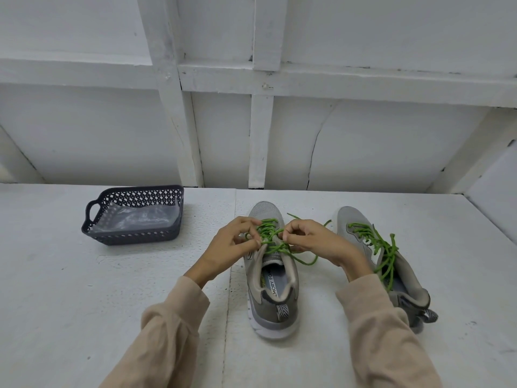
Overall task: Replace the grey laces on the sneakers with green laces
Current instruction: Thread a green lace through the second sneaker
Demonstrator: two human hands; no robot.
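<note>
At centre frame, the green lace (270, 236) sat threaded across the near sneaker (272, 292), heel toward you. Your left hand (232, 245) and right hand (310, 239) both pinched that lace over the tongue with curled fingers (247, 222). The second sneaker (352, 219), green-laced too, stood at right. A dark basket (134, 236) sat on the table (84, 289) at left.
</note>
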